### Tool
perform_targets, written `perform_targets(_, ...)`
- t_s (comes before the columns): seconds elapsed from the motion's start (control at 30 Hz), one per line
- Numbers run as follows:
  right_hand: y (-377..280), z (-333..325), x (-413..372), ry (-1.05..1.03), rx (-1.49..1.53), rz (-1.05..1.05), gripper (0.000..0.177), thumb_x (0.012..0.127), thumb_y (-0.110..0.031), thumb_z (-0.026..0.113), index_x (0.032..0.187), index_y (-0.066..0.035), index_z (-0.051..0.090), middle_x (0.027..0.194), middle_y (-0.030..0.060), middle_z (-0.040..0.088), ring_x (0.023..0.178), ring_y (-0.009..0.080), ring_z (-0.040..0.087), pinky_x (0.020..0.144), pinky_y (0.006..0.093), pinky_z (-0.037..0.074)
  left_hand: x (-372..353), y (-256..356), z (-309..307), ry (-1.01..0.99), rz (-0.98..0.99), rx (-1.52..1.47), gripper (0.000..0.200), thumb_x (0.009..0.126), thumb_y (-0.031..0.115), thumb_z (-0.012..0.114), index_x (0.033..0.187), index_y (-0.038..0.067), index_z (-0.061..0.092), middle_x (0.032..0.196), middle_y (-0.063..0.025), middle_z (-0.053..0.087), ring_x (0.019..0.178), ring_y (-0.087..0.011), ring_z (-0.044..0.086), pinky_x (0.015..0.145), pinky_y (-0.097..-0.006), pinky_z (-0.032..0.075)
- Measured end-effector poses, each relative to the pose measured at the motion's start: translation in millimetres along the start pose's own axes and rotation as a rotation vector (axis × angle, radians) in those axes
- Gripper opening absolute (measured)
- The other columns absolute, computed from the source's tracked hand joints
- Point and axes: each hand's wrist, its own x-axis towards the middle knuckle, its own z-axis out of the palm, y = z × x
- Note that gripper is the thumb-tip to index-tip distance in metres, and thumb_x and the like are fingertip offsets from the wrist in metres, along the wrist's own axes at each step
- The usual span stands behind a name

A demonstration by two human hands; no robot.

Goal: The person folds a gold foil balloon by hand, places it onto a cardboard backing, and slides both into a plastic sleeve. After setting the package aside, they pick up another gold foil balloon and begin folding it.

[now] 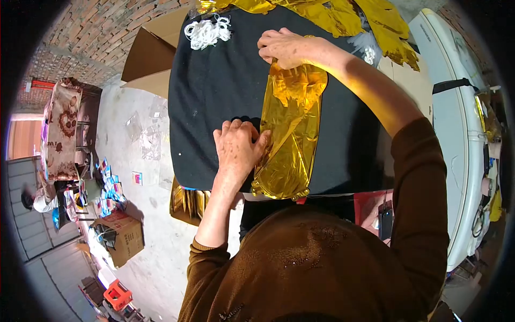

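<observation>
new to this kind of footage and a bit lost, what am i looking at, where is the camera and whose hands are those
There is no machine here. One camera sits on a person's head and looks down, so the round, bent picture shows that person's own work from above. On a black cloth lies a long gold foil piece. The right hand grips its far end; the left hand presses on its left side. Farther back lie a white bundle of strings and a pile of gold foil. A cardboard box stands by the cloth's far left corner.
</observation>
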Motion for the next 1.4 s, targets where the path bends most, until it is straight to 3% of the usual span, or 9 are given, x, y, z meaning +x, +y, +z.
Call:
perform_targets(0.2,11,-4,-15,-0.081,-0.072,0.088,0.027,0.079,-0.016,0.077,0.105,-0.019,0.070,0.115,0.0005,0.058,0.119,0.0227,0.049,0.101,0.0413,0.038,9,-5,4,0.139,0.057,-0.051,0.034,0.089,0.042,0.077,0.097,0.009,0.074,0.092,-0.0093,0.067,0.094,-0.0289,0.062,0.084,-0.0433,0.043)
perform_targets(0.23,12,-6,-18,-0.109,-0.056,0.088,0.026,0.079,-0.018,0.078,0.104,-0.019,0.070,0.114,-0.0001,0.058,0.119,0.0226,0.049,0.101,0.0412,0.038,13,-5,1,0.080,0.014,-0.091,0.032,0.088,0.037,0.078,0.099,0.008,0.072,0.097,-0.0101,0.068,0.103,-0.0299,0.061,0.089,-0.0426,0.042)
perform_targets(0.4,15,-12,-22,-0.274,0.008,0.108,0.024,0.080,-0.027,0.082,0.100,-0.018,0.071,0.109,-0.0030,0.060,0.118,0.0215,0.047,0.103,0.0407,0.035,37,-5,-5,-0.077,0.010,-0.179,0.037,0.088,0.041,0.078,0.100,0.007,0.074,0.093,-0.0103,0.068,0.099,-0.0287,0.061,0.087,-0.0430,0.042)
perform_targets(0.7,30,-18,-22,-0.314,0.220,0.123,0.022,0.080,-0.018,0.085,0.094,-0.007,0.074,0.087,0.0066,0.072,0.084,0.0251,0.071,0.068,0.0406,0.054,63,-4,-10,-0.174,0.137,-0.146,0.040,0.089,0.042,0.077,0.091,0.003,0.077,0.087,-0.0148,0.069,0.087,-0.0296,0.065,0.078,-0.0438,0.048)
perform_targets(0.87,42,-13,-21,-0.370,0.331,0.100,0.021,0.083,-0.019,0.083,0.095,-0.004,0.073,0.087,0.0066,0.073,0.078,0.0202,0.070,0.065,0.0377,0.054,78,2,-24,-0.314,0.059,-0.144,0.042,0.090,0.044,0.076,0.092,0.002,0.077,0.086,-0.0166,0.070,0.095,-0.0307,0.065,0.091,-0.0451,0.044)
perform_targets(1.0,62,3,-17,-0.451,0.496,0.082,0.018,0.083,-0.017,0.080,0.094,-0.005,0.072,0.084,0.0048,0.073,0.076,0.0164,0.069,0.064,0.0366,0.053,101,-5,-33,-0.465,0.012,-0.166,0.040,0.088,0.043,0.076,0.095,0.004,0.076,0.083,-0.0181,0.073,0.086,-0.0341,0.072,0.083,-0.0453,0.052)
perform_targets(1.13,40,-13,-48,-0.467,0.540,0.127,0.023,0.083,-0.022,0.078,0.096,-0.005,0.070,0.079,0.0028,0.068,0.071,0.0152,0.064,0.063,0.0354,0.050,134,-28,-37,-0.526,0.121,-0.034,0.044,0.086,0.050,0.077,0.102,0.009,0.077,0.093,-0.0141,0.077,0.093,-0.0336,0.074,0.084,-0.0452,0.053)
perform_targets(1.2,35,-2,-58,-0.491,0.509,0.069,0.027,0.085,-0.027,0.076,0.094,-0.003,0.066,0.076,0.0036,0.065,0.070,0.0161,0.061,0.063,0.0362,0.048,141,-18,-46,-0.584,0.155,0.145,0.040,0.087,0.048,0.076,0.105,0.013,0.079,0.093,-0.0115,0.078,0.103,-0.0309,0.071,0.096,-0.0462,0.046)
perform_targets(1.4,15,33,-102,-0.536,0.530,0.141,0.036,0.086,-0.032,0.077,0.087,-0.002,0.058,0.072,0.0057,0.051,0.071,0.0202,0.052,0.067,0.0387,0.044,104,-2,-29,-0.221,0.432,0.297,0.051,0.084,0.038,0.082,0.129,0.018,0.068,0.130,-0.0092,0.061,0.130,-0.0301,0.051,0.109,-0.0461,0.036)
